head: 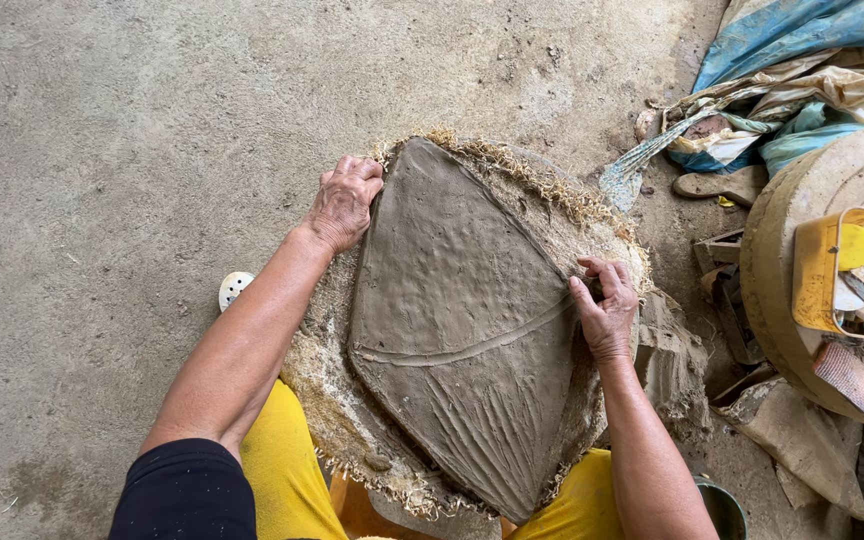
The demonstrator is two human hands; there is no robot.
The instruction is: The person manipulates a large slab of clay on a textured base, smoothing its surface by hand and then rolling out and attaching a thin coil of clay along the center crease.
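A flat, kite-shaped slab of wet grey clay (462,330) lies on a round, clay-caked mat with frayed straw edges (552,190), which rests over the person's knees in yellow trousers (282,470). The left hand (344,203) sits at the slab's upper left edge, fingers curled and pressing down on the rim of the clay near its top corner. The right hand (604,308) is at the slab's right corner, fingers bent and pinching the clay edge there. A curved line runs across the slab's middle, with dimpled marks above it and scraped grooves below.

The mat stands on a bare concrete floor (102,120). Past the mat's right edge is a round stone block (802,200) carrying a yellow plastic box of tools (820,275). Crumpled blue and tan sheeting (802,70) lies beyond the mat's upper right edge.
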